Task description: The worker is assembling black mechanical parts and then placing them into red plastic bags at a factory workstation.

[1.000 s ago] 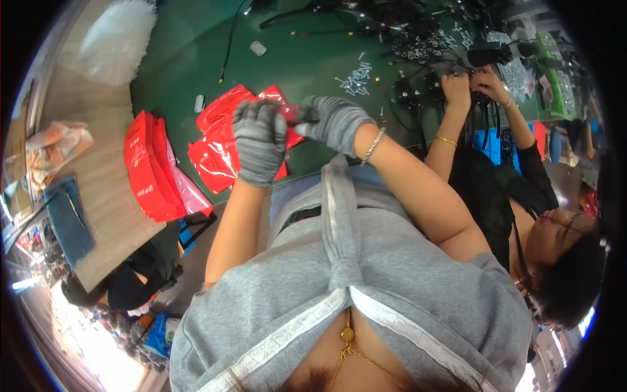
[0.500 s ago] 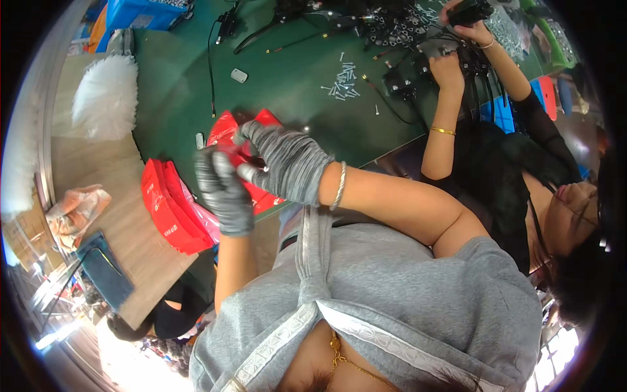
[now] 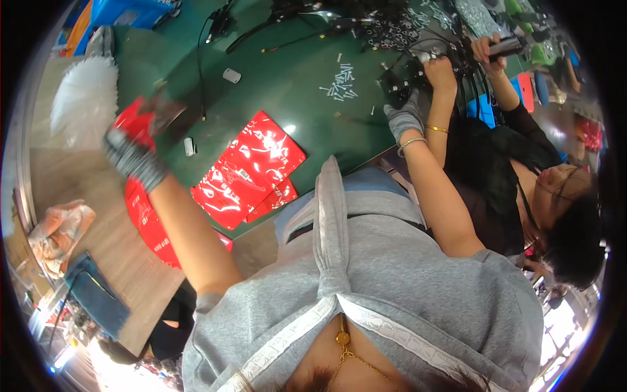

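My left hand (image 3: 135, 160), in a grey striped knit glove, is closed on a red pouch (image 3: 135, 124) at the left edge of the green table; the pouch is smeared by motion. Two or so shiny red pouches (image 3: 251, 170) lie overlapping in front of me. Beneath my left forearm is a stack of red pouches (image 3: 145, 219), partly hidden. On the right, my gloved right hand (image 3: 406, 119) has its fingers at a black cabled part (image 3: 394, 83) and appears to grip it; the fingertips are partly hidden. Its thin cable looks blurred.
A co-worker's hand (image 3: 441, 73) is close beside my right hand; their other hand (image 3: 488, 53) holds a black tool. Loose screws (image 3: 341, 83) lie mid-table. Two small metallic pieces, a white fluffy bundle (image 3: 85, 98) and a blue bin (image 3: 130, 12) are farther left.
My hands have parted: the left has swung left with a red pouch, the right has moved right to the black cabled part. The red pouches between them now lie uncovered.
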`<state>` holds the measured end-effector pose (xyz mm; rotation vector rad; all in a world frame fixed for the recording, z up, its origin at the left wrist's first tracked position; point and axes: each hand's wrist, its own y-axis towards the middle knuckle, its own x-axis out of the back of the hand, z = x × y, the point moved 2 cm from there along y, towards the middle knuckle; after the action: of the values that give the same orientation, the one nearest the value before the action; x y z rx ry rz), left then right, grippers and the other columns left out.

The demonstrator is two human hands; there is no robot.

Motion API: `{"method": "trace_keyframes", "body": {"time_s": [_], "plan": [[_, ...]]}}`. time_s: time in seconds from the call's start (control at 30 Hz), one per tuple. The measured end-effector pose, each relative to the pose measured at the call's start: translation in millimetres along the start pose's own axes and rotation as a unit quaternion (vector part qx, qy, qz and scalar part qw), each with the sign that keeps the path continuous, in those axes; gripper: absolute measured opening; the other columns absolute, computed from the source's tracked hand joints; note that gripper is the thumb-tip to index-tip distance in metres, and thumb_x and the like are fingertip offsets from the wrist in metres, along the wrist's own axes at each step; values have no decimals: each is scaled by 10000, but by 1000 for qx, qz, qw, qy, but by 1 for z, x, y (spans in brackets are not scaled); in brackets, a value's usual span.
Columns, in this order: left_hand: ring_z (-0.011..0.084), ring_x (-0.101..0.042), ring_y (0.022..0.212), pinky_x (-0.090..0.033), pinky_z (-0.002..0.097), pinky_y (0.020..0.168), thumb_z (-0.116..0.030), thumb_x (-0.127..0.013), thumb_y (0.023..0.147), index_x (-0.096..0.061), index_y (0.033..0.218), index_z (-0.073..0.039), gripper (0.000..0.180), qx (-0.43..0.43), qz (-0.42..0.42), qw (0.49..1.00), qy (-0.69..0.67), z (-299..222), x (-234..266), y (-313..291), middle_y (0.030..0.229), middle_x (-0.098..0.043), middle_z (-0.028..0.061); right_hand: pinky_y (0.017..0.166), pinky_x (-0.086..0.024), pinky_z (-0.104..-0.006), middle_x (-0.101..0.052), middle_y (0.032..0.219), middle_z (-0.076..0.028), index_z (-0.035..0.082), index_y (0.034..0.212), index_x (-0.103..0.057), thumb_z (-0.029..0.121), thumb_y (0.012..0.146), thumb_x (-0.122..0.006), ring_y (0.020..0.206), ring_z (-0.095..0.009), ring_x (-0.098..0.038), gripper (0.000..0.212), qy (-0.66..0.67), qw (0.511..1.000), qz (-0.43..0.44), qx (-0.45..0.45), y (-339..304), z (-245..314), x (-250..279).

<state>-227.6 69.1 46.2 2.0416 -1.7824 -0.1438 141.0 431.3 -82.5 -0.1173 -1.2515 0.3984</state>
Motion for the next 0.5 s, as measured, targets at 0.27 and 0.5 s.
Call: {"method": "trace_keyframes", "body": {"time_s": [0.27,0.5], "plan": [[295,-612,840,-488,416,749,-297,-646,857,-643,944,-98,217,-6,135,958,253,55,-53,-158,895,-612,120,998,-424,-437,-518,1272,-284,36,1345,-434,328,845,-571,1154,-383,-543,595,-126,992,0,-21,19,-30,-21],[350,-625,903,-508,457,771,-444,-712,773,-590,1083,-76,496,85,347,864,354,53,-64,-256,1030,-609,166,714,-520,-348,-639,943,-141,48,1208,-527,146,874,-604,788,-230,-633,356,195,966,129,-110,16,-12,-9]]}}
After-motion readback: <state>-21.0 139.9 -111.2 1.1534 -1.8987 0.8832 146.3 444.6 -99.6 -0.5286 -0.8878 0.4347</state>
